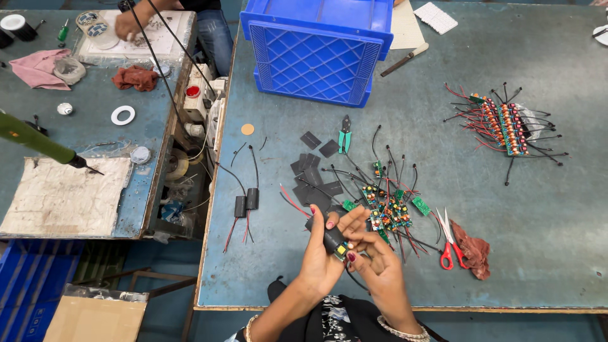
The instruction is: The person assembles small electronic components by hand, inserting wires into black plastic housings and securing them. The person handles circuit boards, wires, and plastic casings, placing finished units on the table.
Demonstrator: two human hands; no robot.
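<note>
Your left hand (326,253) wraps the black sleeve (330,238), fingers curled shut round it. Your right hand (373,256) pinches the small green board (341,251) poking out of the sleeve's near end, fingertips closed on it. The piece sits between both hands, just off the table's (392,285) near edge, tilted so the open end faces you.

Just beyond: a heap of wired boards (386,206), too tangled to count, and a stack of flat black sleeves (310,174). 2 finished sleeved units (246,202) lie left. 1 pair of red scissors (448,244) and a rag (474,253) right, 1 green cutter (344,134) farther off. Far right, a neat row of boards (503,126). 1 blue crate (316,47) far. Another person's hand (128,24) works at the left bench.
</note>
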